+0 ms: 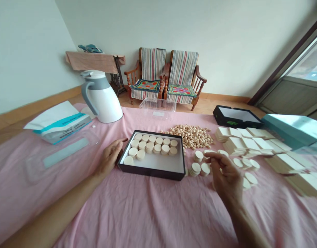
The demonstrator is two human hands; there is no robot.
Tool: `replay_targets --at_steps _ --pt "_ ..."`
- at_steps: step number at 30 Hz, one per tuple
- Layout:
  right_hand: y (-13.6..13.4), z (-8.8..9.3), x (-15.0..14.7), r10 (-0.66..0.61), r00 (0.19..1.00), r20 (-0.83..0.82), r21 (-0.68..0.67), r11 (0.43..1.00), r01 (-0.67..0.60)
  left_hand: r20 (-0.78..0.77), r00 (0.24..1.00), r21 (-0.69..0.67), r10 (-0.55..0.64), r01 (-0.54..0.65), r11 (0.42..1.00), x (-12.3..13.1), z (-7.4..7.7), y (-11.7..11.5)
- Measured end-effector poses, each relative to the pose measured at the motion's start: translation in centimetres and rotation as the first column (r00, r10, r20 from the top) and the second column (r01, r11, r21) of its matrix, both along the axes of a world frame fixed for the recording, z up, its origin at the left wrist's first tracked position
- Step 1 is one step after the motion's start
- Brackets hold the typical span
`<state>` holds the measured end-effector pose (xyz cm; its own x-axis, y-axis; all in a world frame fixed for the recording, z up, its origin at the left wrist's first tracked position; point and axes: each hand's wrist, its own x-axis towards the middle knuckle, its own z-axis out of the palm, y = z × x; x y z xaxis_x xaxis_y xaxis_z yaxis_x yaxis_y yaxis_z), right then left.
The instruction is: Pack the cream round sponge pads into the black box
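Note:
An open black box with a white floor (150,173) lies on the pink cloth, holding several cream round discs (150,147) in rows. My left hand (109,157) rests against the box's left wall, holding nothing. My right hand (225,175) hangs over loose cream discs (198,168), some in short stacks, to the right of the box. Its fingers curl together, and I cannot tell whether a disc is between them. Beyond the box lies a heap of small tan pellets (190,136).
Stacks of cream rectangular pieces (251,144) spread over the right. Behind them are a black box (237,117) and a teal box lid (289,129). A white jug (103,98), a clear plastic tray (157,106) and a paper packet (57,122) stand along the far side.

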<state>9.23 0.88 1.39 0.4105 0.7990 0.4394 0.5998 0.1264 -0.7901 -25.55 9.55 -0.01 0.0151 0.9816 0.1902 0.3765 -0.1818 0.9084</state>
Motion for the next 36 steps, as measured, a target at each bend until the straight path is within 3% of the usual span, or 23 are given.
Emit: replay_targets --at_steps 5,7,10,15,21,25,29,32,36 --pt "0.0 0.3 0.3 -0.021 0.994 0.103 0.077 0.997 0.013 -0.020 0.995 0.113 0.102 -0.099 0.989 0.2 0.0 -0.3" --pt "-0.2 0.6 0.1 0.060 0.968 0.245 0.066 0.995 -0.078 -0.020 0.988 0.161 0.152 -0.147 0.976 0.3 -0.1 -0.2" --pt "-0.5 0.8 -0.4 0.217 0.852 0.477 -0.052 0.974 -0.219 -0.012 0.980 0.195 0.197 -0.191 0.962 0.2 -0.1 -0.2" --pt "-1.2 0.8 -1.5 0.371 0.672 0.641 -0.242 0.928 -0.283 -0.015 0.986 0.189 0.166 -0.160 0.969 0.1 -0.1 -0.2" --pt "-0.9 0.1 -2.3 0.387 0.595 0.704 -0.303 0.922 -0.242 -0.024 0.997 0.161 0.080 -0.075 0.984 0.0 0.0 -0.1" --pt "-0.6 0.0 -2.4 0.392 0.618 0.682 -0.298 0.920 -0.255 -0.034 0.999 0.141 -0.001 0.006 0.990 0.0 0.1 -0.1" --pt "-0.3 0.4 -1.7 0.344 0.705 0.620 -0.216 0.939 -0.268 -0.005 0.993 0.084 -0.116 0.116 0.990 0.0 0.2 -0.3" --pt "0.1 0.7 -1.1 0.305 0.796 0.522 -0.121 0.951 -0.285 0.033 0.985 0.011 -0.169 0.169 0.986 -0.1 0.1 -0.4" --pt "0.4 2.1 -1.6 0.364 0.868 0.337 -0.107 0.931 -0.349 0.047 0.983 -0.060 -0.178 0.181 0.982 -0.1 0.0 -0.7"
